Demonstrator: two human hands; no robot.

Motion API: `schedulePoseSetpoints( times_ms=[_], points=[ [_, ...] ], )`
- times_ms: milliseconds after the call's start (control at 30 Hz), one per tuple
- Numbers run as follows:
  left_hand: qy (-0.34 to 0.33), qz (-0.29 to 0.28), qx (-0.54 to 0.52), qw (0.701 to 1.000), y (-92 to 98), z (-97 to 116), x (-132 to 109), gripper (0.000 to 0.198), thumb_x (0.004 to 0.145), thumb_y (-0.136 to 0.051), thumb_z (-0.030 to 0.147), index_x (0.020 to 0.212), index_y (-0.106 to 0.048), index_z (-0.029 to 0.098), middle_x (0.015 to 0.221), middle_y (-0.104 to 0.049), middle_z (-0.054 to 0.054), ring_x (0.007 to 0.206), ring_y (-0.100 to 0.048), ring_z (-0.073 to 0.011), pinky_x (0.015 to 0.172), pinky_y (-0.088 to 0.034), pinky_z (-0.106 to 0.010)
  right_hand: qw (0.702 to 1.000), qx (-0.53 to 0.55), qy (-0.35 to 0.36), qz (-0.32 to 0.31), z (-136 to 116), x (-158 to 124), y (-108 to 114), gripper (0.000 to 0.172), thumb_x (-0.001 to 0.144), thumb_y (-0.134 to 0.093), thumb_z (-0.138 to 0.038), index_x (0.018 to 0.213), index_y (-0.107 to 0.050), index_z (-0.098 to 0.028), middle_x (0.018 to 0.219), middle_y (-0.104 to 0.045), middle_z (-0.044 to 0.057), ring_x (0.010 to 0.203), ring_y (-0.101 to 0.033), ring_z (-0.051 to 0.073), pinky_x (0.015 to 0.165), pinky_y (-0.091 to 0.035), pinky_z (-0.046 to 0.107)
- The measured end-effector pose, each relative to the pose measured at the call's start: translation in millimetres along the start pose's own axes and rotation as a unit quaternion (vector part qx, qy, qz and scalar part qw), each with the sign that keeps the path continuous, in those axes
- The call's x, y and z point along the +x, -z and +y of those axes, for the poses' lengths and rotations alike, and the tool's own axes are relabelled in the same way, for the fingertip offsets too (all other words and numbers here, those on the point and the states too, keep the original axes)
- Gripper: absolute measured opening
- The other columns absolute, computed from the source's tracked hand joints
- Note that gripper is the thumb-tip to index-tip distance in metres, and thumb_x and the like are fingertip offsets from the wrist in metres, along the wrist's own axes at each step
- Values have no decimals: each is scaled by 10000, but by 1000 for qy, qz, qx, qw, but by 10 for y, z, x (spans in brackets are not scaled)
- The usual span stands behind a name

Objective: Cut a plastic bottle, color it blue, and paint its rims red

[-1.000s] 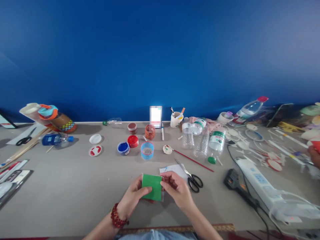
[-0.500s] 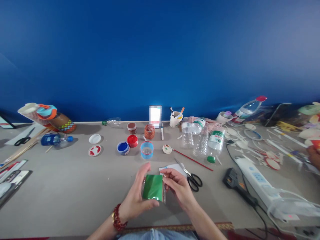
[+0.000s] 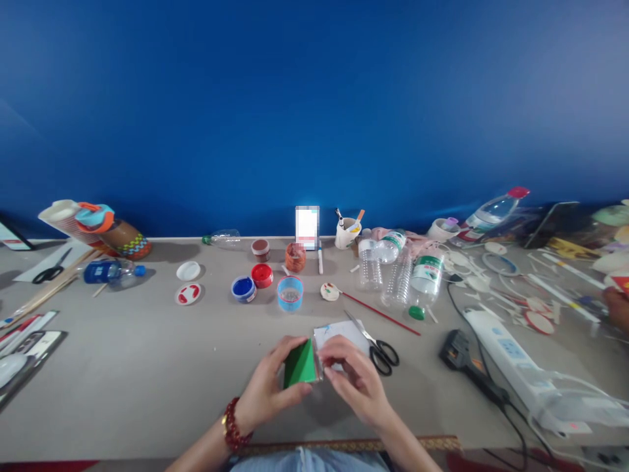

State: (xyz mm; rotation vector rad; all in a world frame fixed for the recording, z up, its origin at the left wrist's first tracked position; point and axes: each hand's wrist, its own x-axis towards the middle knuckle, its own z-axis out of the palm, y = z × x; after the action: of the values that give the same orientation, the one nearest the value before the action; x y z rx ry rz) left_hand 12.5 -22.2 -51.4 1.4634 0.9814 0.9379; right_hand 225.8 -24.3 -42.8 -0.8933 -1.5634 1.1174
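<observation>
My left hand grips a small green square pack, perhaps of paper, with the thumb along its lower edge and the fingers along its top. Clear plastic juts out at the pack's right side. My right hand has its fingertips pinched together on that plastic. Behind the right hand lies a white sheet with a blue mark, and black-handled scissors rest partly over it.
Beyond the hands stand a light-blue ring-shaped cup, a blue paint pot and a red paint pot. Plastic bottles, a glue gun and a power strip sit to the right. Another person's hand shows at the right edge.
The green pack has tilted in my left hand and its face now looks narrower. My right-hand fingers have curled more at the pack's right edge.
</observation>
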Motion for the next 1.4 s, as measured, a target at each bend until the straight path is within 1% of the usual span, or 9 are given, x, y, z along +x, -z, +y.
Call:
schedulePoseSetpoints(
  times_ms=[167, 333, 433, 533, 633, 767, 900, 1000, 1400],
  points=[
    [100, -52, -126, 986, -17, -13, 16, 444, 831, -706, 453, 1207, -696, 217, 1155, -716, -125, 1008, -676, -277, 844, -527, -328, 989, -116, 84, -30, -111, 51, 48, 118, 880, -634, -166, 957, -692, -233, 957, -657, 63, 861, -643, 186, 783, -526, 310],
    [112, -168, -324, 924, -70, -127, -23, 889, 854, -258, 815, 1300, -591, 123, 667, -697, -74, 465, -592, -158, 502, -458, -268, 996, -13, -86, 31, -26, 104, 17, 158, 886, -657, -317, 790, -643, -193, 751, -633, 29, 675, -598, 155, 624, -497, 257],
    [102, -114, -283, 947, -75, -163, -36, 673, 824, -559, 712, 1103, -650, 105, 544, -630, -14, 392, -541, -118, 436, -407, -216, 983, 38, -173, 53, 40, 72, 30, 236, 877, -668, -401, 793, -661, -181, 683, -621, 16, 613, -580, 142, 593, -490, 250],
    [168, -67, -259, 949, -71, -123, -20, 438, 816, -693, 543, 878, -636, 113, 531, -629, -1, 301, -474, -73, 331, -305, -171, 981, 55, -181, 43, 50, 18, 74, 232, 904, -636, -408, 902, -699, -184, 700, -654, 28, 630, -612, 151, 621, -514, 264],
    [196, -63, -313, 927, -77, -46, 13, 398, 817, -691, 500, 853, -623, 110, 547, -655, -17, 256, -462, -72, 269, -250, -165, 991, 18, -133, 11, -18, 4, 128, 188, 909, -638, -330, 1037, -702, -208, 789, -681, 42, 683, -641, 158, 646, -532, 267],
    [195, -72, -372, 905, -75, 36, 43, 331, 799, -703, 410, 856, -639, 90, 603, -689, -39, 234, -435, -47, 241, -193, -153, 992, -106, 24, -58, -142, 76, 205, 215, 922, -568, -188, 1097, -683, -237, 911, -686, 60, 801, -658, 171, 730, -545, 284],
    [196, -93, -376, 901, -31, 51, 29, 354, 746, -756, 332, 973, -640, 86, 754, -736, -72, 257, -435, -22, 247, -192, -140, 952, -249, 150, -101, -227, 177, 301, 264, 917, -548, -117, 1108, -675, -248, 906, -673, 54, 818, -634, 171, 747, -529, 294],
    [196, -106, -379, 898, 1, 29, 17, 337, 727, -774, 303, 952, -628, 98, 658, -696, -22, 255, -418, -16, 255, -193, -129, 913, -326, 214, -117, -317, 246, 358, 225, 916, -579, -130, 1062, -699, -252, 889, -663, 54, 813, -605, 176, 725, -513, 296],
    [199, -95, -324, 920, -30, 70, 52, 294, 772, -715, 322, 942, -617, 104, 625, -672, -5, 262, -399, -18, 273, -225, -137, 874, -356, 276, -182, -497, 390, 400, 131, 949, -582, -181, 1018, -691, -206, 919, -752, 59, 843, -661, 176, 814, -542, 318]
  ],
)
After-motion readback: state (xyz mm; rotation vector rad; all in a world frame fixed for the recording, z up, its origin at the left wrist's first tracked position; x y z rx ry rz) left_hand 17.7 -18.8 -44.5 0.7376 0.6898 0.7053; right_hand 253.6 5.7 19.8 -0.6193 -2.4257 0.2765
